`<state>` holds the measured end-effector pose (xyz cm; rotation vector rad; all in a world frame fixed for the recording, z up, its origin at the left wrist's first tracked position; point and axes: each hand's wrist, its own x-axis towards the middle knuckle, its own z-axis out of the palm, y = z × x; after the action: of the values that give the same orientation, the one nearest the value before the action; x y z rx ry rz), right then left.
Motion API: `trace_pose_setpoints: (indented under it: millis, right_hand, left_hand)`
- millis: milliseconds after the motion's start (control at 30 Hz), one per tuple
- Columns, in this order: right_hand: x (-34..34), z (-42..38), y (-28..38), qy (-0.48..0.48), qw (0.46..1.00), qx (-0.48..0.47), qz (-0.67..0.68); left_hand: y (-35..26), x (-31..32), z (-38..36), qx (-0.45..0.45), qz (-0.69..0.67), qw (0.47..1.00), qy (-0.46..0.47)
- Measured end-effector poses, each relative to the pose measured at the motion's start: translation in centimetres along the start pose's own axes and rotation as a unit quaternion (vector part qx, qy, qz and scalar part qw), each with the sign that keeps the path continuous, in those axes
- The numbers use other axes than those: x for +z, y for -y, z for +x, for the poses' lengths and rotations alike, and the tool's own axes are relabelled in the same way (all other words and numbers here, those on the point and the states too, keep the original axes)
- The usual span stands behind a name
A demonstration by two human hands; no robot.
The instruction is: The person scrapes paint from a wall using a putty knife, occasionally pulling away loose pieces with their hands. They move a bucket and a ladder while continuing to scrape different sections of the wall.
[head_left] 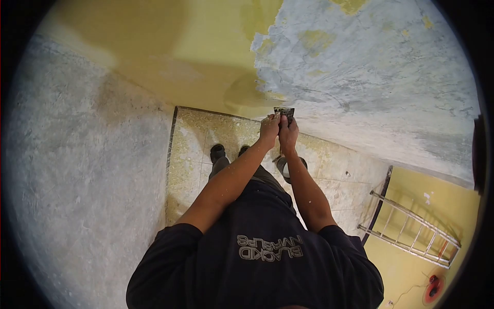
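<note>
Scraper (pixel 285 111): flat, dark blade, broad edge turned away from the body, flecked with pale residue; handle mostly hidden in two-handed grasp. Blade sits low by the wall (pixel 355 85); contact cannot be made out. Wall: yellow coating at left, bare mottled grey-white at right, ragged border between. Stray yellow patches persist high on the grey part.
</note>
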<state>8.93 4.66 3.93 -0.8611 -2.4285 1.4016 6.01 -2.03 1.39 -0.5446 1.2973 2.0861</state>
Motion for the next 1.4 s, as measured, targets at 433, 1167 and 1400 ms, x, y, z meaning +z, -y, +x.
trace_pose_setpoints:
  millis: [433,1167,1400]
  right_hand:
    - [2.6,0.7,-2.5,0.004,0.993,-0.095,-0.067]
    - [4.6,3.1,-2.0,-0.034,0.987,-0.112,-0.108]
    - [4.8,3.3,-1.7,-0.031,0.989,-0.137,-0.051]
  left_hand:
    - [0.6,-0.5,0.7,0.006,-0.153,0.988,-0.027]
    - [-0.5,-1.2,3.8,-0.002,-0.174,0.985,0.016]
    - [-1.3,-1.2,3.4,0.057,-0.096,0.994,-0.016]
